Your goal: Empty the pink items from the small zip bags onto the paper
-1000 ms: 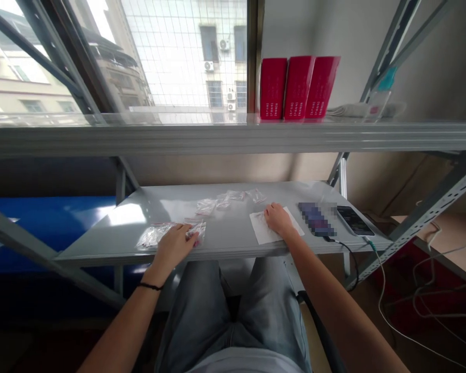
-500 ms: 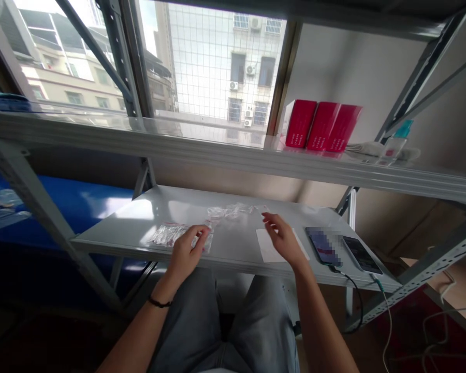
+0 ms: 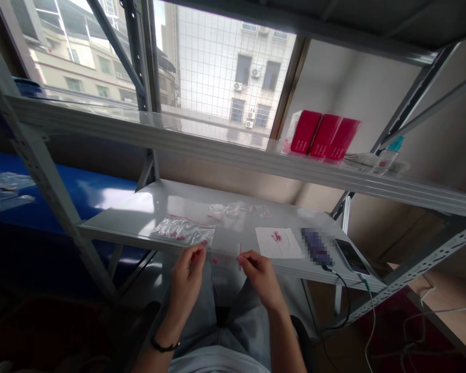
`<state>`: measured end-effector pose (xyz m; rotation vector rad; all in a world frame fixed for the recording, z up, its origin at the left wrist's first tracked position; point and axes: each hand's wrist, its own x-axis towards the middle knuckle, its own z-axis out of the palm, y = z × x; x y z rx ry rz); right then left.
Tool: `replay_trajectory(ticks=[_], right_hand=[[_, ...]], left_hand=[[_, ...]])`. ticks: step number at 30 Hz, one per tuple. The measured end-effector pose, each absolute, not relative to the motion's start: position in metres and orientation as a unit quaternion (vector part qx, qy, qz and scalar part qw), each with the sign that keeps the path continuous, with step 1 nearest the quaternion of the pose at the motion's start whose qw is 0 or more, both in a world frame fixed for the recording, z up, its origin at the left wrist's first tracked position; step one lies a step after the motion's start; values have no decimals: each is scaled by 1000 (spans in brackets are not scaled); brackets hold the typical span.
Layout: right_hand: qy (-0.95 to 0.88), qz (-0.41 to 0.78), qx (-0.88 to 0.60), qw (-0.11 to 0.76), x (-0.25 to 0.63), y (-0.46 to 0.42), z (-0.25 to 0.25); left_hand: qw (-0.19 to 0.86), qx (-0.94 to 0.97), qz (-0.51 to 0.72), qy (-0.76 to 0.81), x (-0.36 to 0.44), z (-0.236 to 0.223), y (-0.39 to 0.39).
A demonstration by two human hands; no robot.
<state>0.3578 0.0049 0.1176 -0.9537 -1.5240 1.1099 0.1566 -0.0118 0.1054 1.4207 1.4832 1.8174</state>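
Note:
My right hand (image 3: pixel 261 272) pinches a small clear zip bag (image 3: pixel 239 255) by its red-striped edge, just over the table's front edge. To its left, my left hand (image 3: pixel 189 272) is closed with the fingertips together; what is in them, if anything, is hidden. A small pink piece (image 3: pixel 215 260) shows between the hands; whether it is inside the clear bag I cannot tell. Beyond my left hand lies a larger clear zip bag (image 3: pixel 184 229) with pink pieces inside. Several pink pieces (image 3: pixel 277 237) lie on a white paper sheet (image 3: pixel 289 248) right of my right hand.
Several small clear bags (image 3: pixel 229 210) lie toward the back of the grey table (image 3: pixel 140 207). Two phones, one blurred (image 3: pixel 316 246) and one dark (image 3: pixel 352 255), sit at the right with cables attached. Red boxes (image 3: pixel 326 135) stand on the shelf (image 3: pixel 217 147) above.
My right hand has moved from over the paper toward me and left, and now holds a small zip bag. My left hand has come down off the larger bag. Pink pieces on the paper are now uncovered.

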Motion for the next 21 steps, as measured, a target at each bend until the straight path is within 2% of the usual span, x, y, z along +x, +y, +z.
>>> replay_trajectory(ticks=[2, 6, 13, 16, 21], right_hand=[[-593, 490, -392, 506, 349, -1, 107], [-587, 514, -364, 508, 335, -6, 102], [-713, 376, -361, 468, 337, -16, 117], [-699, 399, -372, 463, 334, -19, 118], [-589, 477, -423, 496, 322, -18, 107]], left_hand=[[153, 585, 602, 522, 163, 105, -21], [208, 658, 539, 483, 180, 111, -29], [325, 657, 496, 465, 180, 112, -22], [289, 677, 480, 477, 177, 111, -25], [107, 725, 426, 531, 185, 107, -26]])
